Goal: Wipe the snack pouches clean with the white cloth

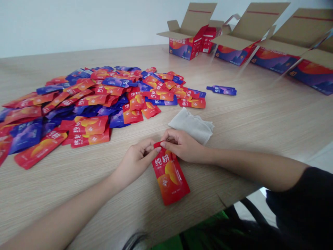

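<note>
A red pouch [170, 177] with orange shapes and white lettering hangs with its top edge between my two hands, near the table's front edge. My left hand [139, 156] pinches the top left corner, thumb in front. At the top right, my right hand [179, 144] is closed on the same edge, its thumb close to the left one. Just behind my right hand lies a folded white cloth [194, 123]. Whether the pouch's lower end touches the table, I cannot tell.
A wide heap of red and blue pouches [104, 93] covers the left and middle of the table [125, 211]. One blue pouch [222, 90] lies apart on the right. Several open cardboard boxes, among them a printed box [182, 48], stand along the back right.
</note>
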Available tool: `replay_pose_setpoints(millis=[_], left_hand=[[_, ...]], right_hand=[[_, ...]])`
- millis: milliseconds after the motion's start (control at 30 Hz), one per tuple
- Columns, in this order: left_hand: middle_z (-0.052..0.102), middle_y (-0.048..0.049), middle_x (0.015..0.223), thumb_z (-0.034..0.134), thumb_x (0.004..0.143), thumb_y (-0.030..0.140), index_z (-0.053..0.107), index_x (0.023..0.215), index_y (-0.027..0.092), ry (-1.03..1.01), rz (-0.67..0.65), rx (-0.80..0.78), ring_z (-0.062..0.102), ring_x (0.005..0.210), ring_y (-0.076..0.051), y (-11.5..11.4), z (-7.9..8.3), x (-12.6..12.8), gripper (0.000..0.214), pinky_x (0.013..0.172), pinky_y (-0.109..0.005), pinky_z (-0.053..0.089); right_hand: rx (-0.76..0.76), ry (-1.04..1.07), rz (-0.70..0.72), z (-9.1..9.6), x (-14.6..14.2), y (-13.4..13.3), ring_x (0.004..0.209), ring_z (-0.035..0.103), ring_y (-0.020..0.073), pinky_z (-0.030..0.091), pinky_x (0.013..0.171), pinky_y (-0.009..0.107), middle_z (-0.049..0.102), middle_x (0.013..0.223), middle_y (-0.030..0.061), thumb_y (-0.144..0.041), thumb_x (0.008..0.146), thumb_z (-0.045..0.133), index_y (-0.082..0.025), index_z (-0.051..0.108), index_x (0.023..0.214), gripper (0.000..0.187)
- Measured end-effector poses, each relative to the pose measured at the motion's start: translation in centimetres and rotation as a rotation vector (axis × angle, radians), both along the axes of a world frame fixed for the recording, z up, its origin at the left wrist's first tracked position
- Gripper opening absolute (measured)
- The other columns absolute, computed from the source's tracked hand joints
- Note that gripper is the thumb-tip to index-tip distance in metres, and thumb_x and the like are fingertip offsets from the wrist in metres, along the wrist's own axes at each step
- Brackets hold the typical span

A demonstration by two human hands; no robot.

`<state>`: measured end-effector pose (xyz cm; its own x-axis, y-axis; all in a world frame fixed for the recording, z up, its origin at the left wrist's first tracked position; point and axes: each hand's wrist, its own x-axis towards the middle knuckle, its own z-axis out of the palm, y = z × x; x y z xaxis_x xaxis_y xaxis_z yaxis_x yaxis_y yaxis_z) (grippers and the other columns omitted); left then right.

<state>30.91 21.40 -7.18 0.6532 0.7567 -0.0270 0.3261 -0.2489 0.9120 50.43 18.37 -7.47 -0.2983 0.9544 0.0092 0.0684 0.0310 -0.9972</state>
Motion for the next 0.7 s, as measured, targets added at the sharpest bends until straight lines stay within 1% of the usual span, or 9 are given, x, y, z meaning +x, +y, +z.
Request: replay_pose_setpoints(millis=[67, 133, 233, 333, 433, 533, 633, 700], left_hand=[[0.050, 0.0049, 0.060, 0.054, 0.094, 0.039, 0.058, 0.079, 0.018, -0.016, 0.012, -0.005, 0.042, 0.054, -0.010, -0.02, -0.16, -0.07, 0.027, 0.051, -0.023, 0.032], [0.051, 0.0050, 0.060, 0.054, 0.094, 0.039, 0.058, 0.080, 0.018, -0.034, 0.041, -0.013, 0.043, 0.054, -0.010, -0.09, -0.38, -0.14, 0.026, 0.052, -0.023, 0.033], [0.051, 0.0052, 0.060, 0.055, 0.094, 0.038, 0.058, 0.082, 0.018, -0.039, 0.066, -0.003, 0.044, 0.054, -0.010, -0.11, -0.56, -0.16, 0.024, 0.052, -0.023, 0.033], [0.049, 0.0058, 0.059, 0.054, 0.094, 0.039, 0.057, 0.082, 0.018, -0.047, 0.051, -0.011, 0.042, 0.054, -0.010, 0.08, -0.42, -0.03, 0.024, 0.051, -0.023, 0.033], [0.046, 0.0064, 0.058, 0.054, 0.093, 0.041, 0.054, 0.077, 0.018, -0.050, 0.024, -0.054, 0.040, 0.053, -0.009, 0.26, -0.21, 0.09, 0.027, 0.050, -0.022, 0.031], [0.046, 0.0059, 0.060, 0.054, 0.093, 0.041, 0.053, 0.075, 0.018, -0.065, 0.030, -0.088, 0.040, 0.054, -0.009, 0.19, -0.25, 0.08, 0.029, 0.051, -0.022, 0.032], [0.048, 0.0054, 0.060, 0.055, 0.093, 0.041, 0.052, 0.073, 0.018, -0.121, 0.079, -0.094, 0.042, 0.056, -0.009, -0.02, -0.50, 0.04, 0.030, 0.052, -0.021, 0.034], [0.049, 0.0053, 0.060, 0.057, 0.092, 0.042, 0.052, 0.072, 0.018, -0.153, 0.098, -0.108, 0.043, 0.055, -0.009, -0.07, -0.60, 0.06, 0.031, 0.052, -0.021, 0.035]], right_hand=[[-0.031, 0.018, 0.033, 0.00, 0.02, 0.09, 0.068, 0.058, 0.0128, 0.045, 0.062, 0.026, 0.061, 0.074, -0.0014, -0.023, 0.088, 0.059, -0.019, 0.054, 0.083, 0.009], [-0.092, 0.044, 0.098, 0.05, 0.04, 0.13, 0.066, 0.058, 0.0121, 0.045, 0.061, 0.026, 0.061, 0.074, -0.0020, -0.022, 0.087, 0.059, -0.019, 0.052, 0.081, 0.010], [-0.145, 0.021, 0.166, 0.17, 0.10, 0.12, 0.062, 0.055, 0.0107, 0.043, 0.057, 0.024, 0.060, 0.071, -0.0028, -0.021, 0.087, 0.059, -0.019, 0.051, 0.077, 0.013], [-0.102, -0.024, 0.122, 0.16, 0.14, 0.11, 0.057, 0.050, 0.0094, 0.037, 0.052, 0.023, 0.055, 0.065, -0.0049, -0.020, 0.087, 0.058, -0.019, 0.048, 0.073, 0.018], [-0.059, -0.017, 0.053, 0.04, 0.15, 0.22, 0.054, 0.044, 0.0087, 0.033, 0.050, 0.023, 0.050, 0.061, -0.0068, -0.026, 0.086, 0.063, -0.020, 0.047, 0.073, 0.022], [-0.045, 0.010, 0.053, 0.09, 0.19, 0.40, 0.057, 0.047, 0.0094, 0.037, 0.053, 0.023, 0.052, 0.063, -0.0063, -0.031, 0.085, 0.067, -0.020, 0.048, 0.074, 0.024], [-0.066, 0.038, 0.159, 0.26, 0.31, 0.48, 0.067, 0.056, 0.0114, 0.044, 0.059, 0.024, 0.061, 0.075, -0.0022, -0.029, 0.088, 0.062, -0.019, 0.053, 0.082, 0.014], [-0.085, 0.012, 0.219, 0.27, 0.38, 0.42, 0.067, 0.057, 0.0118, 0.046, 0.059, 0.024, 0.063, 0.078, -0.0009, -0.028, 0.090, 0.058, -0.018, 0.056, 0.087, 0.011]])
